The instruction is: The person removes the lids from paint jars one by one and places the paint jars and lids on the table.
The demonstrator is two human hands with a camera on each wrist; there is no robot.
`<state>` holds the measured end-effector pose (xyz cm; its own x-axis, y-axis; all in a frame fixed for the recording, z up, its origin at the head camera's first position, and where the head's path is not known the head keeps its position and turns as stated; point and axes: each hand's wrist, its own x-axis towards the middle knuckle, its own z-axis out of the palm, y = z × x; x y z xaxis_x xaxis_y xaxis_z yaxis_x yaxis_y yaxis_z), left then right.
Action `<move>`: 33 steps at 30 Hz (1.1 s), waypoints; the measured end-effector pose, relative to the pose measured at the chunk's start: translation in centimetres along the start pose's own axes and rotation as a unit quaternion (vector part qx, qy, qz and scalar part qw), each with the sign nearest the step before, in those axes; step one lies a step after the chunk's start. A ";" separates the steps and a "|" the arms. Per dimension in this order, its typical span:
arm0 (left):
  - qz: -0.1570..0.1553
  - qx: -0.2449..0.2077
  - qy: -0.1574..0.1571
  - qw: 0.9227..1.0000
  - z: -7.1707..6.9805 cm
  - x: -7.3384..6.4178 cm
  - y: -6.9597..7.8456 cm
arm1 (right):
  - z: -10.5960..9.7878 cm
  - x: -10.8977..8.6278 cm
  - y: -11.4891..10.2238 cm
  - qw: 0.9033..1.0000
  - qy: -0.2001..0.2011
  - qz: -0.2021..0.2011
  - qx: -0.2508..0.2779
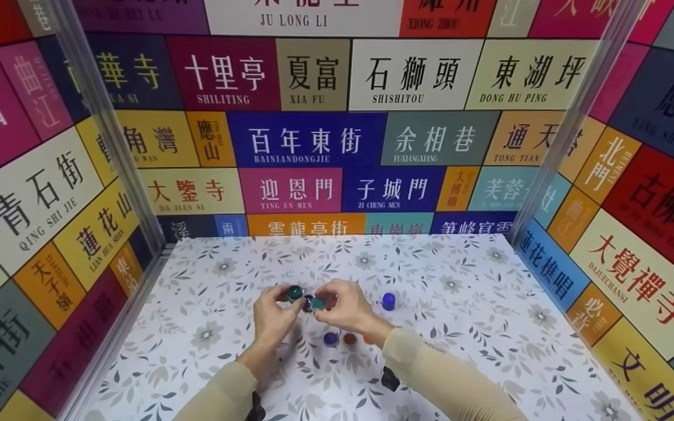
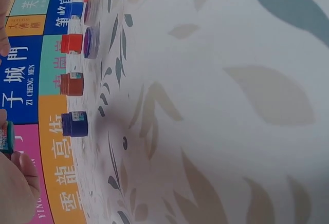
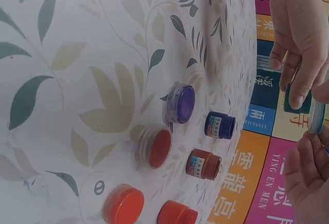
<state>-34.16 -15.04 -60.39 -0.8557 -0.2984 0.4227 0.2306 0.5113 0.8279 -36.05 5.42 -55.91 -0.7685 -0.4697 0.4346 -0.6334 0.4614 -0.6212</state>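
Observation:
My left hand (image 1: 274, 316) holds a small dark green paint jar (image 3: 297, 98) between thumb and fingers, raised over the table. Close beside it, my right hand (image 1: 346, 307) pinches a round clear-rimmed lid (image 3: 316, 117) with teal paint on it. The lid is apart from the jar in the head view. Below the hands stand a purple paint jar (image 3: 220, 126), a brown paint jar (image 3: 204, 164) and an orange paint jar (image 3: 177, 213). The right hand partly hides this row in the head view.
Nearer me lie a purple lid (image 3: 185, 103), a brown lid (image 3: 160, 149) and an orange lid (image 3: 128, 206). A blue jar (image 1: 388, 302) stands right of my right hand. The tabletop (image 1: 208, 374) has a leaf print; sign-covered walls (image 1: 308, 140) surround it.

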 end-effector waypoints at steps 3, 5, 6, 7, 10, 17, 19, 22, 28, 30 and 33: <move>0.004 0.014 0.005 1.000 -0.1 0.1 -0.3 | 0.2 -0.2 0.2 1.000 -0.003 0.005 -0.008; 0.008 0.024 0.009 1.000 -0.1 0.2 -0.4 | 0.4 -0.2 0.2 1.000 -0.004 0.002 -0.019; 0.009 0.029 0.011 0.999 -0.1 0.3 -0.5 | 0.5 -0.3 0.2 1.000 -0.002 -0.002 -0.022; 0.009 0.033 0.012 0.999 -0.2 0.3 -0.7 | 0.6 -0.3 0.3 1.000 -0.002 -0.006 -0.027; 0.001 0.044 0.011 0.999 -0.2 0.5 -1.0 | 1.0 -0.5 0.3 0.999 -0.005 -0.018 -0.039; -0.019 0.061 0.003 0.998 -0.3 0.8 -2.0 | 1.8 -1.2 0.3 0.999 -0.027 -0.003 -0.046; -0.021 0.066 0.002 0.998 -0.4 0.9 -2.2 | 2.0 -1.4 0.4 0.999 -0.032 -0.001 -0.044; -0.023 0.066 0.001 0.998 -0.5 1.0 -2.4 | 2.3 -1.6 0.6 0.998 -0.036 0.007 -0.045; -0.045 0.077 -0.012 0.996 -0.6 1.1 -2.9 | 2.9 -2.0 0.7 0.997 -0.047 0.018 -0.060; -0.055 0.083 -0.018 0.995 -0.5 1.2 -3.1 | 3.1 -2.1 0.7 0.996 -0.049 0.014 -0.069; -0.065 0.090 -0.025 0.994 -0.5 1.2 -3.5 | 3.5 -2.3 0.8 0.994 -0.055 0.015 -0.092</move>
<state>-35.74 -17.59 -62.59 -0.8957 -0.3331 0.2945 0.0346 0.6081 0.7931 -34.44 4.26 -59.68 -0.7793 -0.5286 0.3367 -0.6237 0.6015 -0.4992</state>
